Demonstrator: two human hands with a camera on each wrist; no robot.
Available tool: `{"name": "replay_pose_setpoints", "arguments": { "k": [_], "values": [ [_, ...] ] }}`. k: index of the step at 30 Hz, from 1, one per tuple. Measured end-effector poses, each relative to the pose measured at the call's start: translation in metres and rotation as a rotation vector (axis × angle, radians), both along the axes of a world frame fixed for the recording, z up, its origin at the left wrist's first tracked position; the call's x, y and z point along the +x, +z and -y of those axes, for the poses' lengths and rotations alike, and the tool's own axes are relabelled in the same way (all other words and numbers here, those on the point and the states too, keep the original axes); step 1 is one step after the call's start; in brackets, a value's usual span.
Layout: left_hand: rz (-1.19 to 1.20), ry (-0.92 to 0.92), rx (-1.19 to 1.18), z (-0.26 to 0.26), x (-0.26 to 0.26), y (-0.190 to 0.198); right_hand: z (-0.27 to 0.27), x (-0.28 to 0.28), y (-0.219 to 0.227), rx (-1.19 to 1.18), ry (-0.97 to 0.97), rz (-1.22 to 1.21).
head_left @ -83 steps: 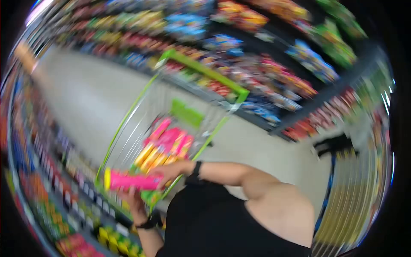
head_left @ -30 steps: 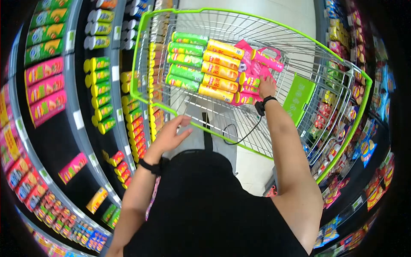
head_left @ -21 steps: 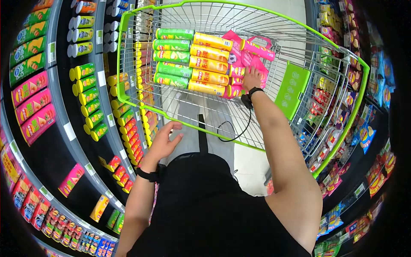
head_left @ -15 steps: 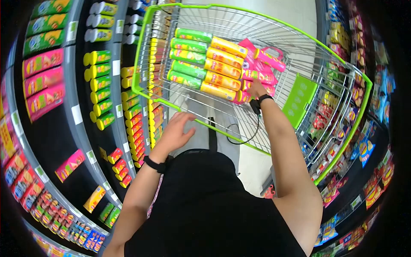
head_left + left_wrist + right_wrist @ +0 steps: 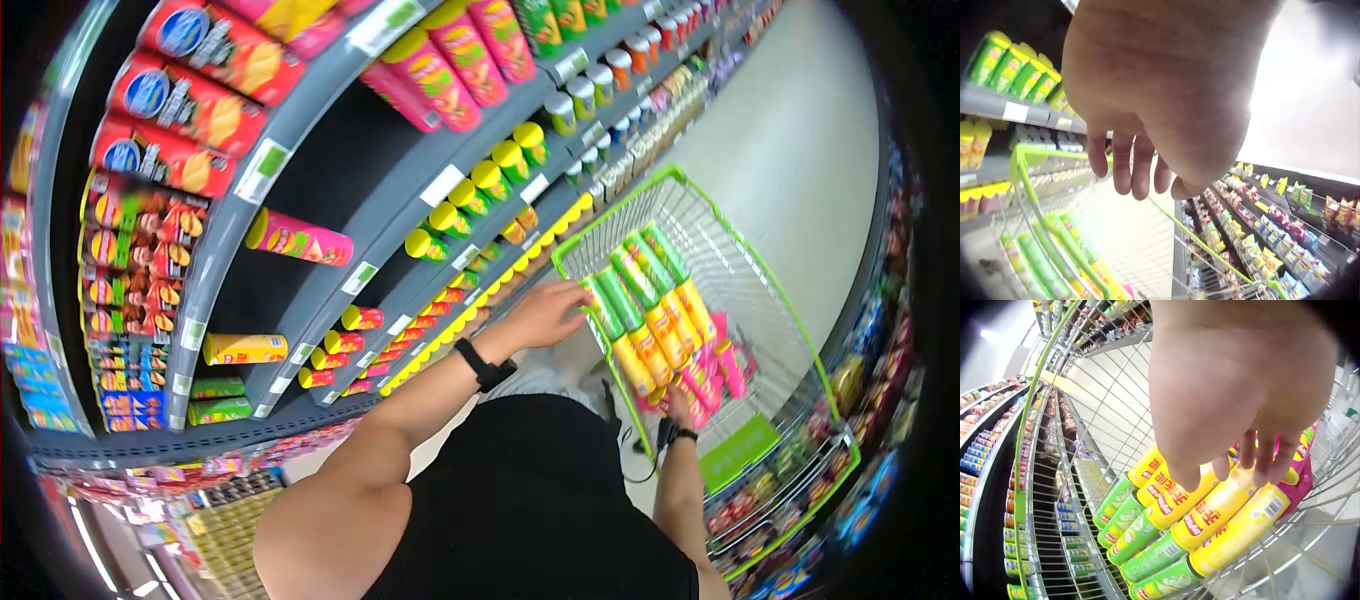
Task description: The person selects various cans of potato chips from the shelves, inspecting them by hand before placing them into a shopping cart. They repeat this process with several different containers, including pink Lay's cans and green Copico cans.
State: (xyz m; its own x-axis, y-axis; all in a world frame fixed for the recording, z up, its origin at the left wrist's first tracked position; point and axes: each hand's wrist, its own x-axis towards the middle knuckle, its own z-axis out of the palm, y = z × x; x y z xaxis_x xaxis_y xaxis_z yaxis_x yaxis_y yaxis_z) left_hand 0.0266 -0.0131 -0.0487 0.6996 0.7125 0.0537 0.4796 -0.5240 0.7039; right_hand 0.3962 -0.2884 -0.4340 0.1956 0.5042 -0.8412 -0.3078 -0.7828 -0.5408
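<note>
Right wrist view has the right hand (image 5: 1241,400) low over the canisters, fingers apart and loosely bent, thumb well clear of them, clamped on nothing that shows; whether the fingertips touch, I can't tell. Right beneath come the smooth, round yellow canisters (image 5: 1175,503), five side by side, and end to end with them, five green canisters (image 5: 1129,531), all Lay's.

Over to the head view, and the hand is at the pink canisters (image 5: 700,385), which lie past the yellow ones, one of them slanting off on its own (image 5: 732,368). All of this sits inside the shopping cart (image 5: 765,262), thin shiny wire mesh framed by a bright green rim, with a flat green panel (image 5: 740,455) near the hand.

Now the left hand (image 5: 550,312): it hangs by the near side of the cart, and the left wrist view shows its fingers slightly spread and pointing down, holding nothing.

Both wrists wear black bands (image 5: 485,368). Out on the grey shelves (image 5: 395,250), a pink tube (image 5: 300,240) and a yellow tube (image 5: 245,348) lie on their sides, near stacked glossy red packs (image 5: 185,105) and rows of yellow-lidded tubs (image 5: 470,198).
</note>
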Motion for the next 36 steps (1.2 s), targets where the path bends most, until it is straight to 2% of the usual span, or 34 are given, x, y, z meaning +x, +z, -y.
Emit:
{"name": "replay_pose_setpoints", "arguments": {
  "k": [1,2,3,4,6,9,10,11,12,13,14,16,19,23,26,27,29,30,31,34,35,36],
  "values": [
    [0.000,0.043,0.052,-0.007,-0.013,0.009,-0.002,-0.006,0.012,-0.066,0.114,0.130],
    [0.042,0.097,0.118,-0.015,-0.026,0.019,-0.002,-0.001,0.000,-0.107,0.193,0.063],
    [0.085,0.149,0.184,-0.023,-0.038,0.028,-0.008,-0.008,0.010,-0.141,0.200,0.116],
    [0.127,0.200,0.248,-0.031,-0.049,0.037,-0.010,-0.006,0.017,0.058,0.523,0.266],
    [0.253,0.360,0.382,-0.055,-0.068,0.057,-0.021,-0.014,0.005,-0.116,0.103,0.234],
    [0.368,0.600,0.610,-0.101,-0.101,0.083,-0.048,-0.026,0.023,-0.078,0.053,0.308],
    [0.397,0.695,0.604,-0.119,-0.111,0.090,-0.054,-0.026,0.024,-0.061,0.062,0.288],
    [0.426,0.789,0.591,-0.137,-0.122,0.097,-0.067,-0.037,0.041,-0.035,-0.017,0.296],
    [0.412,0.848,0.648,-0.164,-0.137,0.089,-0.079,-0.039,0.052,-0.015,0.072,0.313],
    [0.395,0.908,0.703,-0.190,-0.150,0.081,-0.089,-0.041,0.065,0.009,0.075,0.308],
    [0.321,0.995,0.541,-0.200,-0.159,0.097,-0.095,-0.045,0.078,0.035,0.078,0.300],
    [0.249,0.988,0.618,-0.229,-0.176,0.093,-0.106,-0.053,0.091,0.010,0.053,0.366],
    [0.138,1.005,0.337,-0.255,-0.182,0.103,-0.113,-0.062,0.102,0.022,0.029,0.307],
    [0.211,0.903,0.247,-0.268,-0.181,0.107,-0.101,-0.077,0.115,-0.067,-0.008,0.277],
    [0.221,0.916,0.174,-0.267,-0.181,0.107,-0.075,-0.069,0.083,-0.042,0.044,0.329],
    [0.184,0.958,0.237,-0.266,-0.180,0.103,-0.067,-0.073,0.089,-0.044,-0.013,0.295],
    [0.097,1.040,0.370,-0.263,-0.179,0.097,-0.064,-0.078,0.098,-0.072,0.035,0.322],
    [0.128,1.032,0.369,-0.260,-0.184,0.095,-0.056,-0.074,0.093,-0.085,0.060,0.334],
    [0.161,1.023,0.368,-0.254,-0.189,0.094,-0.029,-0.019,0.006,-0.025,0.002,0.141],
    [0.198,1.081,0.344,-0.220,-0.195,0.105,-0.045,-0.031,0.042,-0.033,0.123,0.209],
    [0.200,1.113,0.332,-0.207,-0.196,0.107,-0.054,-0.041,0.063,-0.054,0.103,0.224],
    [0.243,1.072,0.397,-0.200,-0.199,0.101,-0.062,-0.049,0.077,-0.074,0.084,0.238]
  ]
}}
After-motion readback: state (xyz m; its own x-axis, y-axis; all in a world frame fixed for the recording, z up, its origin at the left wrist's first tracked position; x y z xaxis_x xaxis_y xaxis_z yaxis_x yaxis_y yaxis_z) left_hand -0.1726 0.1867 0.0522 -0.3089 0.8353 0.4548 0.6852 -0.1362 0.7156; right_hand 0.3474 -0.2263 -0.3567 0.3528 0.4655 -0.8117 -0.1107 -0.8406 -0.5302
